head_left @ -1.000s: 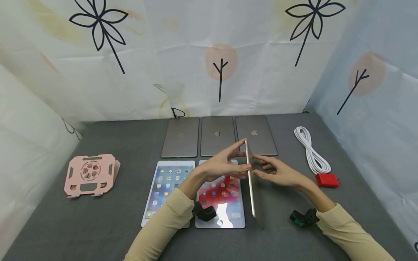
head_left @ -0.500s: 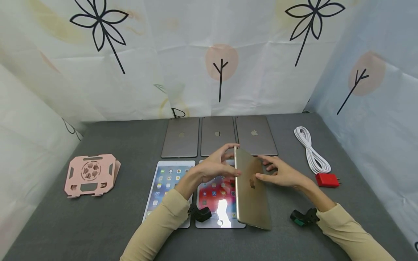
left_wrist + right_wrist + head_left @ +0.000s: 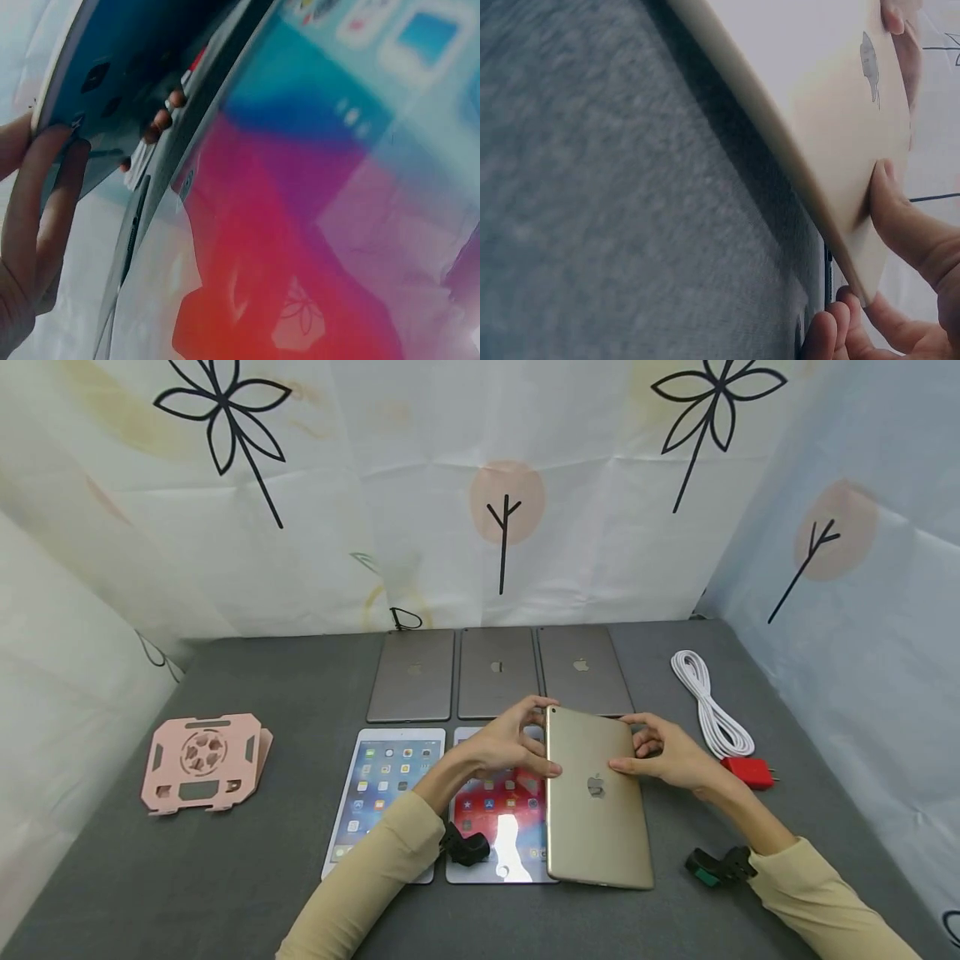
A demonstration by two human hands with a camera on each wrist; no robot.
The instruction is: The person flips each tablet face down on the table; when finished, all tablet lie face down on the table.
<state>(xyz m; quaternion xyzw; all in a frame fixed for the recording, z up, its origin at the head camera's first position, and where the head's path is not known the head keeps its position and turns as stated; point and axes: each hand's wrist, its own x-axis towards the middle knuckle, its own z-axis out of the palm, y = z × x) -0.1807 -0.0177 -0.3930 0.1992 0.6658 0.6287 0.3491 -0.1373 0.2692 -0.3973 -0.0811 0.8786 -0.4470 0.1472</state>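
Note:
Both hands hold a gold tablet [image 3: 596, 835], its back with the apple logo turned up and its far end raised off the table. My left hand [image 3: 504, 742] grips its left edge, thumb on the back and fingers beneath; in the left wrist view those fingers touch the dark screen side [image 3: 112, 82]. On the right edge, my right hand [image 3: 670, 757] pinches with the thumb on the back and fingers curled under, as the right wrist view shows too. Partly under the left hand lies a white tablet [image 3: 491, 835] with a lit red-and-blue screen.
Another lit white tablet [image 3: 390, 785] lies to the left. Three grey tablets, the middle one [image 3: 498, 681] among them, lie face down in a back row. A pink stand [image 3: 201, 760] is at far left. A coiled white cable [image 3: 708, 702] and red charger [image 3: 748, 772] lie right.
The gold tablet stood nearly edge-on a second ago; it has turned so its gold back faces up, tilting down toward the table. The right hand has moved slightly right with its edge.

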